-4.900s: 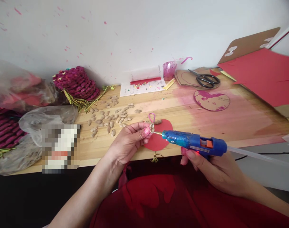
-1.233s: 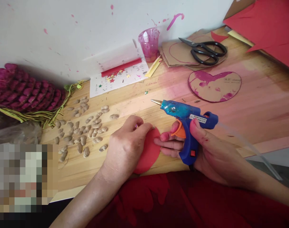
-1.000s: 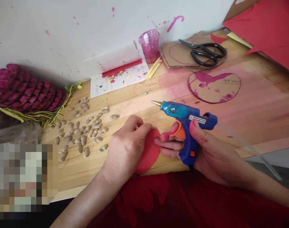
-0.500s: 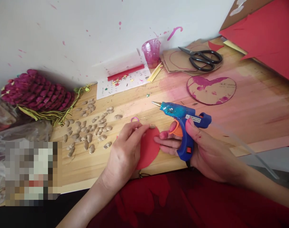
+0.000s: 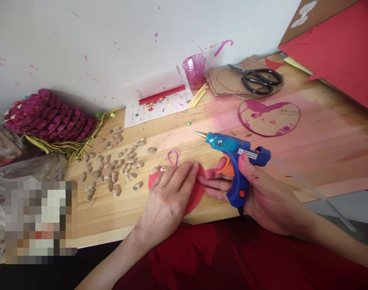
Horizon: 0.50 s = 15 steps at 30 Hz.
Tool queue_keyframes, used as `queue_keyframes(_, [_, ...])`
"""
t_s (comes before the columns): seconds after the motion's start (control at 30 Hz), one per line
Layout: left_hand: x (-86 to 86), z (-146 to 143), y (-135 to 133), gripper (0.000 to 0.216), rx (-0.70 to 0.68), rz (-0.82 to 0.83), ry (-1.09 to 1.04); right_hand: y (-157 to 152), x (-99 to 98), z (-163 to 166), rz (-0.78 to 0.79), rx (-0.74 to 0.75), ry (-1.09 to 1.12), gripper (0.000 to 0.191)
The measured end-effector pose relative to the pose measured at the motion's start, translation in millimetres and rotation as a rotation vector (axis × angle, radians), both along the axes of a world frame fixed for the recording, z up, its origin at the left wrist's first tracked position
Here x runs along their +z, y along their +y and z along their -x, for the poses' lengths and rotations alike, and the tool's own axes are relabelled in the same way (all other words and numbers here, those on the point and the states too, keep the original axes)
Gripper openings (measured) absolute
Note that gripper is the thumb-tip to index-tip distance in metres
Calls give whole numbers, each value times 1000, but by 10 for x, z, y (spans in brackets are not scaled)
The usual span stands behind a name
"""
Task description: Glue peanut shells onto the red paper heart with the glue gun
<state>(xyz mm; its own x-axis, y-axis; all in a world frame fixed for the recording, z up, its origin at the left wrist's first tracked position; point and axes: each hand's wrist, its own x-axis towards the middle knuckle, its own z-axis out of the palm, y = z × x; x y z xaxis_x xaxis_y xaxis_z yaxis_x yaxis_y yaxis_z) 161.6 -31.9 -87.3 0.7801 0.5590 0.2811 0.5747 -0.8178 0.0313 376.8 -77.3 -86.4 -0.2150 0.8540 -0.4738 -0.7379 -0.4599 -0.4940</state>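
Note:
My left hand [image 5: 168, 191] lies palm down across a red heart-shaped piece [image 5: 199, 192], its fingers stretched toward the upper right edge and hiding whatever is under them. At the piece's upper left edge, two peanuts [image 5: 155, 170] show beside my knuckles. A purple loop [image 5: 172, 158] sticks out above its top. In my right hand [image 5: 262, 193] is a blue hot glue gun [image 5: 240, 173] with an orange trigger. Its metal nozzle points left, above the table, and a clear glue stick [image 5: 311, 187] trails from its back. My right fingertips reach the red piece's right edge.
Several loose peanuts [image 5: 114, 165] lie to the left. Behind are a purple layered heart stack [image 5: 51, 119], star confetti on white paper [image 5: 131, 117], and a pink-stained cup [image 5: 194, 70]. Black-handled scissors [image 5: 258, 78] rest on cardboard; a cardboard heart [image 5: 268, 119] lies nearer, red sheets [image 5: 347, 48] at right.
My left hand has gone from pinching near a peanut at the red piece's edge to lying flatter over it. The peanuts at its left edge now show. The glue gun stays nearly still.

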Motion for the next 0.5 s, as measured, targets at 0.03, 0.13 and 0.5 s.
queue_keyframes(0.03, [0, 0, 1, 45, -4, -8, -1, -3, -4, -4, -7, 10, -8, 41])
queue_keyframes(0.13, [3, 6, -2, 44, -11, -4, 0, -3, -8, -11, -18, 24, -25, 41])
queue_keyframes(0.5, [44, -38, -14, 41, 2, -54, 25, -24, -56, -13, 121, -13, -124, 40])
